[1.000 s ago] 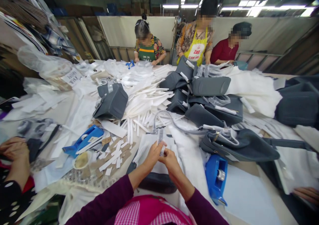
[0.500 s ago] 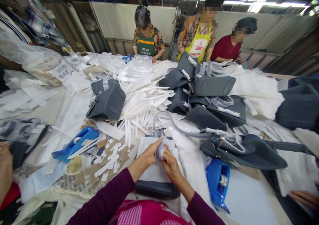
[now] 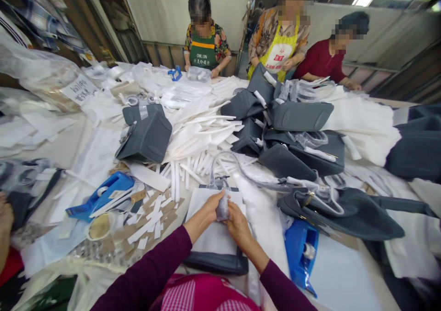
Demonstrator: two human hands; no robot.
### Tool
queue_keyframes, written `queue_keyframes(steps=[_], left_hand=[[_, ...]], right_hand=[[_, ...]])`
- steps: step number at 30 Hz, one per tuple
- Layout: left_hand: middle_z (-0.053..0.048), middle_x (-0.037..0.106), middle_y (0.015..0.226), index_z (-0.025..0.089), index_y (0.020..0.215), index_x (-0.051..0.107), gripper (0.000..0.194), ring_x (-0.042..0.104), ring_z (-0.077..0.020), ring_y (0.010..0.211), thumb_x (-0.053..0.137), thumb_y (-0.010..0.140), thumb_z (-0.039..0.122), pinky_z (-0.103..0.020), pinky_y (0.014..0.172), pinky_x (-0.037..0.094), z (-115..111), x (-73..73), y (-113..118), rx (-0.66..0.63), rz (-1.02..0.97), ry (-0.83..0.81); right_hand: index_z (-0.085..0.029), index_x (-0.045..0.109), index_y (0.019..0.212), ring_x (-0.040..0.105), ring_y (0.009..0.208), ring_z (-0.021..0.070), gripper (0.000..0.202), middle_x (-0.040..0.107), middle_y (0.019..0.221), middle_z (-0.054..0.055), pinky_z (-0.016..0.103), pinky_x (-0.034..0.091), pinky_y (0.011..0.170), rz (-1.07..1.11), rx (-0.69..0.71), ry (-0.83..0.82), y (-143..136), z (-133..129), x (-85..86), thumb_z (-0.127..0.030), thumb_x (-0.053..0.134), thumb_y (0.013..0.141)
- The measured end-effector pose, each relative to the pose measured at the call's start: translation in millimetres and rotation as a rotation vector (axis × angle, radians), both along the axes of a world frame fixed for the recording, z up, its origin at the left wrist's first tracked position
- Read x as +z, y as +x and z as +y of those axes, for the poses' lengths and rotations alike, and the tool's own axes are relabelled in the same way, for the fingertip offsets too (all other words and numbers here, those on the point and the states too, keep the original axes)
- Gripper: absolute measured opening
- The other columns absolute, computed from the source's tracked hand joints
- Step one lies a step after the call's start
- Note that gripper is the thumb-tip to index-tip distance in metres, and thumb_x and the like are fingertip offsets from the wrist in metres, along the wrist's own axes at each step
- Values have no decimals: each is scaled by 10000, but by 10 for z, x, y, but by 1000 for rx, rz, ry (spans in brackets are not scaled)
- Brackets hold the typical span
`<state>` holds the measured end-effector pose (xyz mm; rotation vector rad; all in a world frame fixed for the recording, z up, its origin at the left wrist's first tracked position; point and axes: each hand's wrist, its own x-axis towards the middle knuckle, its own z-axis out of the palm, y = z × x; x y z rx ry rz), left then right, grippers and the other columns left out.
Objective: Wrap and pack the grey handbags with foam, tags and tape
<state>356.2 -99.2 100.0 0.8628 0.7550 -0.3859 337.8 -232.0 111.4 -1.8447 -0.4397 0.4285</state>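
**Me:** I'm on the head cam, remote, with 12 o'clock straight away from the wearer. Both hands sit mid-pic.

**Base:** Fingers?

**Me:** Left hand [image 3: 212,208] has thumb & fingers clamped on a clear-wrapped greyish piece [image 3: 223,209]. Right hand [image 3: 237,217] pinches its 3 o'clock edge w/ fingers curled together (some fingertips are hidden from me, and what's inside the wrap I can't tell).

**Base:** Where's that piece rel. to the bag?

**Me:** Over it. The dark bag [image 3: 220,264] lies flat at 6 o'clock w/ a white sheet [image 3: 206,244] on top; its dark bottom edge shows nearest the wearer. A wrapped strap [image 3: 262,183] arcs from 12 round to 2.

**Base:** Rest of the table?

**Me:** Blue tape dispenser [image 3: 299,256] approx. 4 o'clock, another blue dispenser [image 3: 115,187] at 9, paper scraps [image 3: 155,221] between that one and the hands. Single dark bag upright-ish at 10, i.e. a boxy bag [image 3: 148,136]; bag pile [image 3: 299,115] at 1 to 2.

**Base:** Ppl?

**Me:** Co-worker in a green apron [image 3: 203,56], 12 o'clock, across the table, handling clear plastic.
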Motion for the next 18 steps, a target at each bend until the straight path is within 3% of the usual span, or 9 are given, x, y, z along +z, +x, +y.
queue_keyframes(steps=[4, 7, 10, 14, 16, 18], left_hand=[[-14, 607, 693, 134, 782, 604, 300, 558, -125, 625, 654, 818, 428, -224, 608, 434, -180, -117, -37, 114, -81, 276], [-15, 602, 696, 142, 776, 599, 371, 556, -141, 646, 659, 784, 508, -243, 619, 432, -224, -138, -44, 98, -118, 364], [-5, 576, 665, 155, 750, 586, 410, 539, -144, 637, 633, 779, 560, -247, 599, 406, -106, -87, -33, 70, -140, 418], [36, 461, 522, 172, 582, 536, 382, 487, -132, 590, 723, 714, 478, -238, 563, 330, 149, 15, -65, 18, -161, 468], [41, 413, 453, 162, 493, 518, 421, 448, -122, 526, 770, 656, 457, -250, 539, 296, 217, 46, -103, -70, -163, 416], [15, 471, 454, 138, 493, 564, 425, 457, -127, 505, 790, 606, 480, -261, 538, 304, 214, 54, -137, -152, -165, 327]], right_hand=[[-161, 625, 716, 568, 693, 194, 175, 627, 728, 23, 326, 467, 714, 419, -153, -77, 72, 91, -24, -176, 640, 542], [-165, 592, 689, 478, 519, 136, 130, 540, 563, -26, 279, 428, 562, 502, -176, -24, 71, 152, -68, -241, 568, 587], [-167, 577, 708, 456, 490, 124, 167, 512, 540, -39, 266, 413, 521, 521, -232, 37, 26, 132, -106, -284, 561, 589], [-174, 559, 666, 473, 506, 125, 147, 492, 538, -49, 265, 420, 545, 504, -319, 161, -27, 93, -161, -287, 586, 577], [-174, 570, 668, 487, 534, 131, 123, 502, 568, -42, 265, 420, 565, 456, -302, 177, -39, 105, -182, -279, 575, 603], [-174, 592, 677, 505, 585, 142, 102, 525, 625, -22, 269, 426, 597, 368, -253, 133, -43, 122, -180, -255, 544, 638]])
